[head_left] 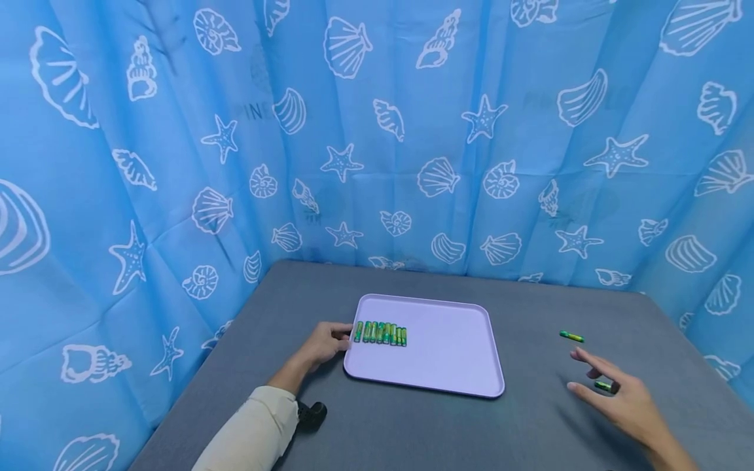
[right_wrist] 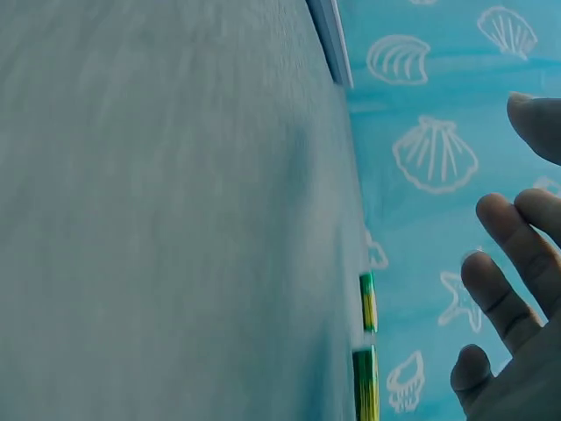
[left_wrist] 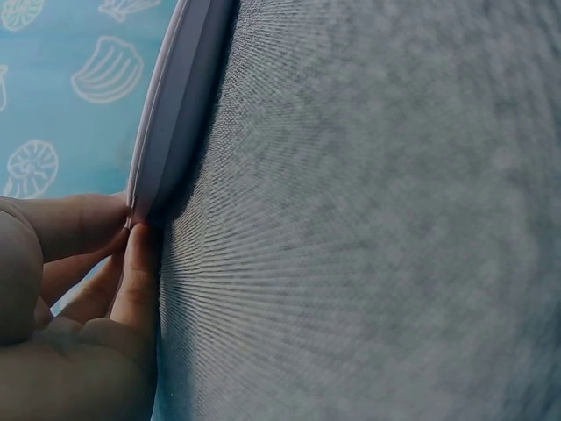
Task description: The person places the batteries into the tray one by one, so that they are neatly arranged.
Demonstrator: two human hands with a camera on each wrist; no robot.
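A pale purple tray [head_left: 448, 340] lies on the grey table, and a row of several green and yellow batteries [head_left: 379, 332] stretches from its left rim inward. My left hand [head_left: 323, 341] pinches that left rim between thumb and fingers; the left wrist view shows the fingertips meeting on the tray edge [left_wrist: 171, 114]. To the right of the tray my right hand [head_left: 626, 399] hovers over the table, fingers spread and holding nothing. One loose battery [head_left: 604, 386] is partly hidden behind this hand. Another battery [head_left: 571, 336] lies farther back.
A blue curtain [head_left: 377, 131] with white shell and starfish prints stands behind and along the left of the grey tabletop [head_left: 424, 432]. A black strapped device [head_left: 311, 416] sits at the left wrist, below the cream sleeve [head_left: 253, 432].
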